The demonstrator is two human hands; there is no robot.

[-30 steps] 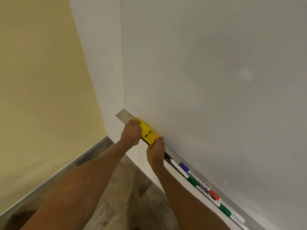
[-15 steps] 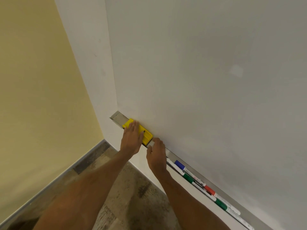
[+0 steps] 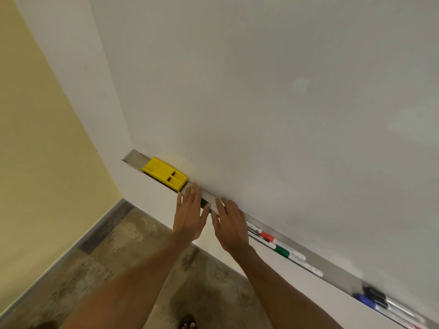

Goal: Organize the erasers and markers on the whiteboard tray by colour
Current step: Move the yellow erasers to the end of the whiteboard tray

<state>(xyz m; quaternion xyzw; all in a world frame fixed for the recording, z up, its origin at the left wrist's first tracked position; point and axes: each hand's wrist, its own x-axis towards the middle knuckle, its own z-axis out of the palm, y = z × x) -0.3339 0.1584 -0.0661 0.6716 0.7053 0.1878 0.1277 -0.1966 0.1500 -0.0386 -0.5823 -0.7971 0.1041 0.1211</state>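
A yellow eraser (image 3: 164, 173) lies near the left end of the metal whiteboard tray (image 3: 133, 156). My left hand (image 3: 189, 213) hovers just right of it with its fingers spread, holding nothing. Beside it, my right hand (image 3: 231, 224) rests over the tray with fingers apart, covering the markers beneath it; a white marker barrel shows between the two hands. Further right lie a red-capped marker (image 3: 265, 236) and a green-capped marker (image 3: 282, 251). Blue and black markers (image 3: 373, 299) sit at the far right, blurred.
The whiteboard (image 3: 273, 103) fills the upper right. A yellow wall (image 3: 42, 150) meets the white wall at a corner to the left. Below lies a mottled brown floor (image 3: 118, 257), with toes of a foot (image 3: 187, 324) at the bottom edge.
My left hand has let go of the yellow eraser, which now lies near the tray's left end. Both hands have moved right along the tray, over the markers.
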